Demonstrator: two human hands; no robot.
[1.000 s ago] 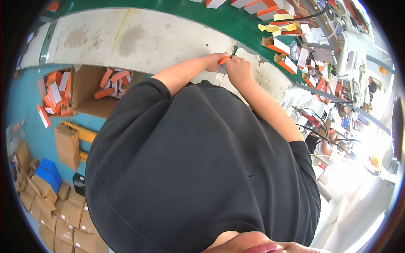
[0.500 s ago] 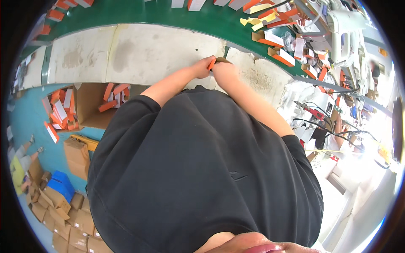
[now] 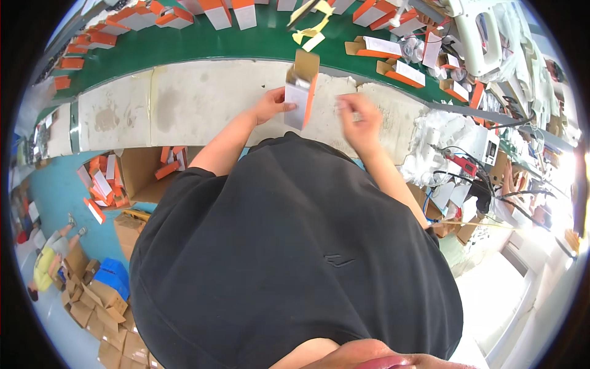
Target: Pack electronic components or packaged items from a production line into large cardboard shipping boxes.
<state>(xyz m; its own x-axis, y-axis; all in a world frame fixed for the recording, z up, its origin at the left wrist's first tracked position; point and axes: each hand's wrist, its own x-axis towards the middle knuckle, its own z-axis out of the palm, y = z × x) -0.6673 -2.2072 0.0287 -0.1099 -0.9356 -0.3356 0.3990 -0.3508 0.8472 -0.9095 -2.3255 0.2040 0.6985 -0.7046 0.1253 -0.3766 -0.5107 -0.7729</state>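
Observation:
A small white and orange carton (image 3: 298, 101) stands tilted over the pale worktop in front of my chest. Its brown inner flap is raised, and something whitish shows at the open top, too small to name. My left hand (image 3: 270, 106) grips the carton by its left side, with a fingertip on the white face. To the right of the carton, apart from it, is my right hand (image 3: 362, 123). Its fingers are loosely bent, a gap shows between thumb and forefinger, and nothing is seen in them.
Several similar cartons (image 3: 402, 72) line the green bench (image 3: 246, 44) beyond the stained pale worktop (image 3: 203, 98). Yellow scraps (image 3: 312, 34) lie there too. Lower left, a large brown box (image 3: 140, 175) stands by piled cartons. A red-handled tool (image 3: 462, 163) and cables are at right.
The carton has come up into view, upright with its flap raised, in my left hand. My hands, together before, are now apart, the right one moved to the right.

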